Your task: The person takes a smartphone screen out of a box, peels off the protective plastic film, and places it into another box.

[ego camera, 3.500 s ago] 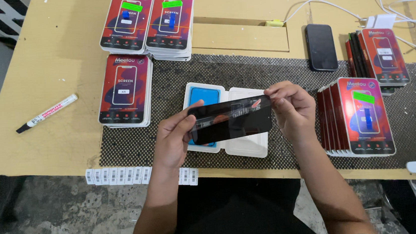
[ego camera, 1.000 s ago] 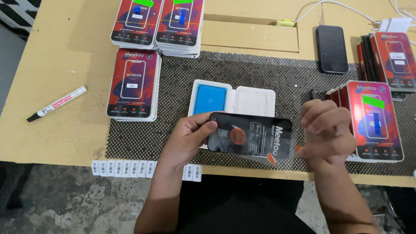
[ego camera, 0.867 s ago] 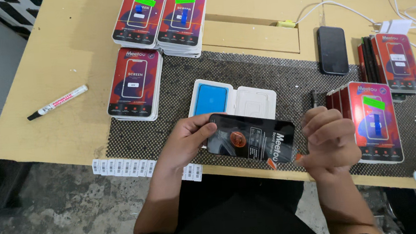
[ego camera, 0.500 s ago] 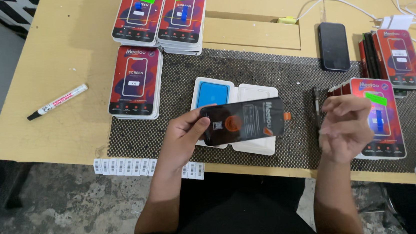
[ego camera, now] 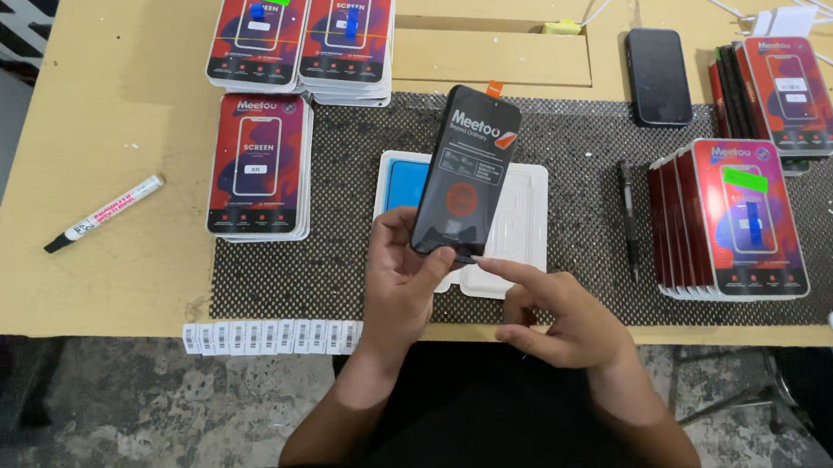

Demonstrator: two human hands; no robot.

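My left hand (ego camera: 401,281) grips the lower end of a black phone screen panel (ego camera: 467,174) with a printed film and an orange tab at its top, held upright and tilted over a white tray (ego camera: 527,229) with a blue insert. My right hand (ego camera: 554,312) is just below it, index finger stretched toward the panel's lower edge, holding nothing.
Stacks of red screen boxes lie at the left (ego camera: 260,162), the back (ego camera: 303,28) and the right (ego camera: 741,216). A black phone (ego camera: 658,62) with cables, a black pen (ego camera: 628,215), a white marker (ego camera: 103,211), a barcode sticker strip (ego camera: 270,335) and a black mesh mat (ego camera: 591,158) are also there.
The panel turned from lying crosswise to standing upright in my left hand. My right hand let go of it, moved off to the right, then came back under its lower edge.
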